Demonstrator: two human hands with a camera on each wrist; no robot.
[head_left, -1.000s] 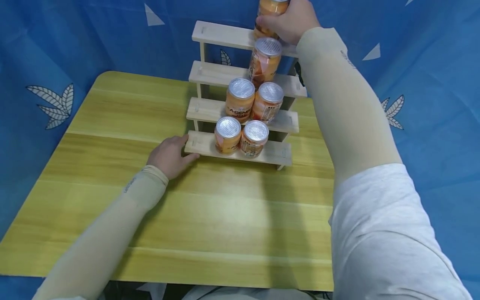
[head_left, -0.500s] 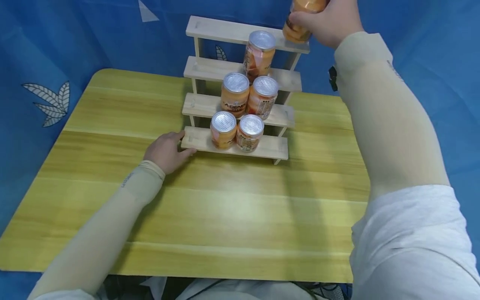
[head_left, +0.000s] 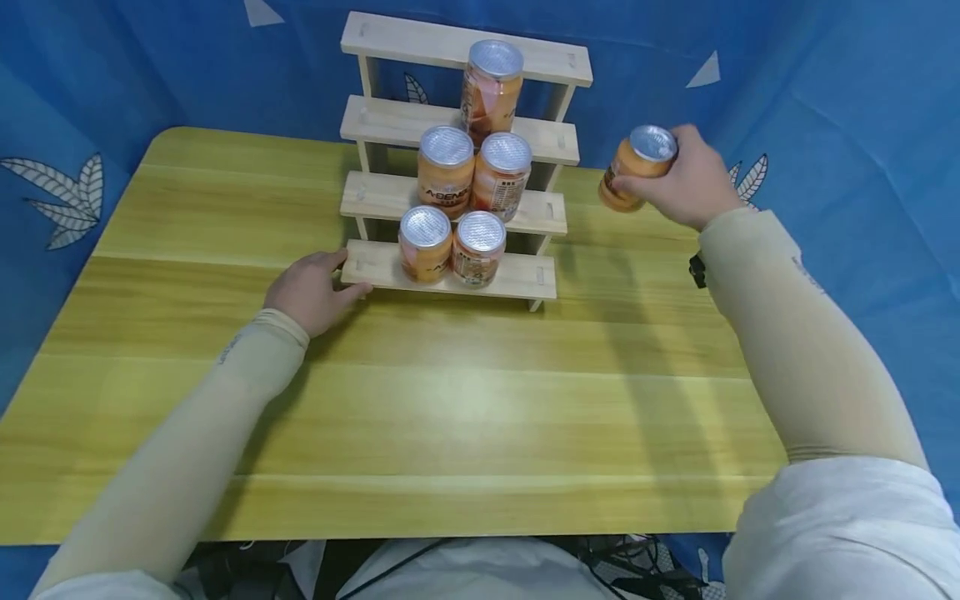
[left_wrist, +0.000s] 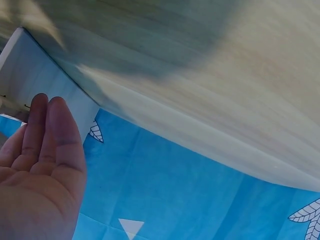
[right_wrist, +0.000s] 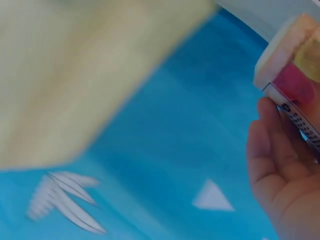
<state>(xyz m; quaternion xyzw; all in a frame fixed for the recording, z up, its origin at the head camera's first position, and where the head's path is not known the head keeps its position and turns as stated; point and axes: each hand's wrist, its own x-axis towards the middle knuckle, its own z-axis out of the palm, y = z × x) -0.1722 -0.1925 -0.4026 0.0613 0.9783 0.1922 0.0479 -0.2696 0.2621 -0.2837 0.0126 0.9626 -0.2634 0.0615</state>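
Note:
A wooden four-step rack [head_left: 420, 124] stands at the back of the yellow table [head_left: 450, 400]. Several orange cans with silver lids sit on its steps: two on the lowest [head_left: 424, 243], two on the second [head_left: 446, 171], one on the third [head_left: 491, 92]. My right hand [head_left: 686, 179] grips another orange can [head_left: 638, 167] in the air to the right of the rack; the right wrist view shows that can [right_wrist: 295, 80] tilted in my fingers [right_wrist: 272, 150]. My left hand [head_left: 309, 289] rests on the table with its fingertips touching the left end of the lowest step; its straight fingers [left_wrist: 47, 130] show in the left wrist view.
A blue cloth with white leaf and triangle prints [head_left: 112, 67] surrounds the table on all sides. The rack's top step [head_left: 420, 37] carries nothing. Bare tabletop lies in front of the rack and to its left. Cables lie under the table's near edge [head_left: 615, 567].
My right hand has carried the can from the rack's top step down and to the right, clear of the rack. The left hand has stayed at the lowest step.

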